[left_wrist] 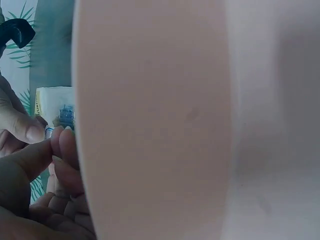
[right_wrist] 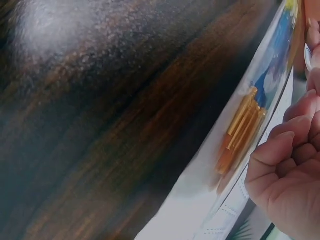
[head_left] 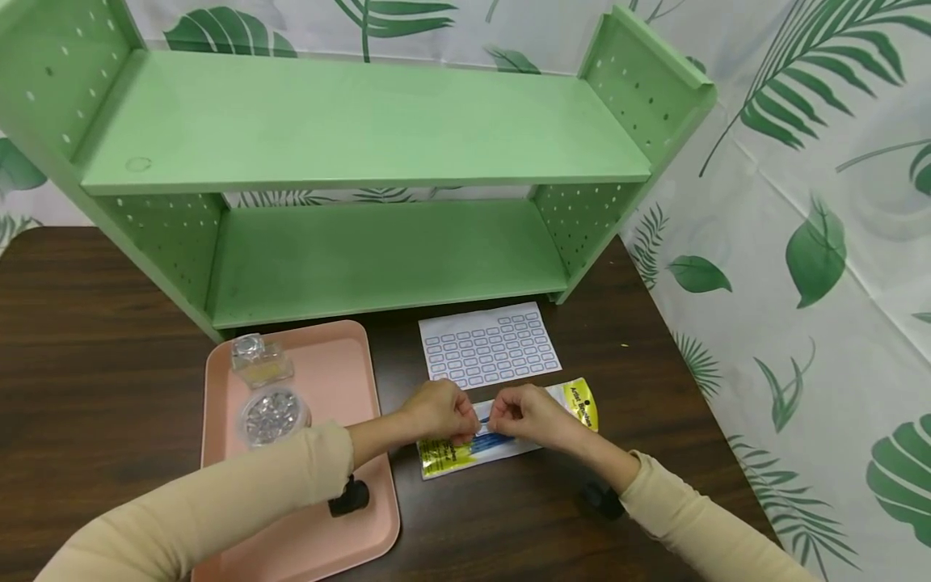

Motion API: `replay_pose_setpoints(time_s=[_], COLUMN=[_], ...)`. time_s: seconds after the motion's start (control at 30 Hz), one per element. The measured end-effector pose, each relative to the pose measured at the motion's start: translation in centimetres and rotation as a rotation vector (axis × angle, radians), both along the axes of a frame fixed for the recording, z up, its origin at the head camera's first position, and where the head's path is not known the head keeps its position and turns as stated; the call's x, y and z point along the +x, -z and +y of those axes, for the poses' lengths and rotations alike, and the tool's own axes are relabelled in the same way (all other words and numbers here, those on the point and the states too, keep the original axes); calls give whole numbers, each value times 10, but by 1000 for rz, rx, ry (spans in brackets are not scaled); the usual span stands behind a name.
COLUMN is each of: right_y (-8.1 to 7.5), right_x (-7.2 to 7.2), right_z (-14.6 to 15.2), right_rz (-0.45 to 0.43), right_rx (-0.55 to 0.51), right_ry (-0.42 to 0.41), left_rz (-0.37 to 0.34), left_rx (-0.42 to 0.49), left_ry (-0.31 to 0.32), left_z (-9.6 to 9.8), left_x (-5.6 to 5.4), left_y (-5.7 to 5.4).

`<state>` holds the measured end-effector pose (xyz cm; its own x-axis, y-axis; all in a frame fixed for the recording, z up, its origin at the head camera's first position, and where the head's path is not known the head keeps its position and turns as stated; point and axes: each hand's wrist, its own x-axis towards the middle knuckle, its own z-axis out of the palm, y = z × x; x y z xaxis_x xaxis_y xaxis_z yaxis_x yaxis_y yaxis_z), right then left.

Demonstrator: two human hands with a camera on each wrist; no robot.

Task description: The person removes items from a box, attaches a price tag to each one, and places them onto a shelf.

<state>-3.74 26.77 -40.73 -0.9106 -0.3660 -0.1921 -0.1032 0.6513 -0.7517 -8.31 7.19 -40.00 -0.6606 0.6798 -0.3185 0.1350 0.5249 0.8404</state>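
A small white label with a blue border (left_wrist: 48, 132) is pinched between my two hands; the head view shows it just above the brush packet. My left hand (head_left: 444, 411) grips its left end with thumb and fingertips. From the other side, my right hand (head_left: 534, 414) pinches the right end. Under both hands lies a flat packet of artist brushes (head_left: 445, 457), white and yellow, with blue bristles or handles showing in the middle. In the right wrist view, golden-brown brush parts (right_wrist: 245, 120) show through the packet. A sheet of blue-bordered labels (head_left: 487, 347) lies behind it, with some labels gone from its top row.
A pink tray (head_left: 334, 356) to the left holds a glass bottle (head_left: 262, 361) and a round clear tub of shiny silvery pieces (head_left: 272, 416). A green two-tier shelf (head_left: 378, 250) stands at the back of the dark wooden table (head_left: 509, 525). Leaf-patterned cloth hangs behind and right.
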Motion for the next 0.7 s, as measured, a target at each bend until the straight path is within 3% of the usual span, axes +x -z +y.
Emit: replay_pose_setpoints(time_s=[0.7], right_y=[2], right_x=[1], right_z=[-6], right_rz=[6], right_rx=[53], right_ry=[5], left_rz=[39], left_rx=[-107], left_ry=[66], left_z=[4], left_x=[-3], left_y=[1])
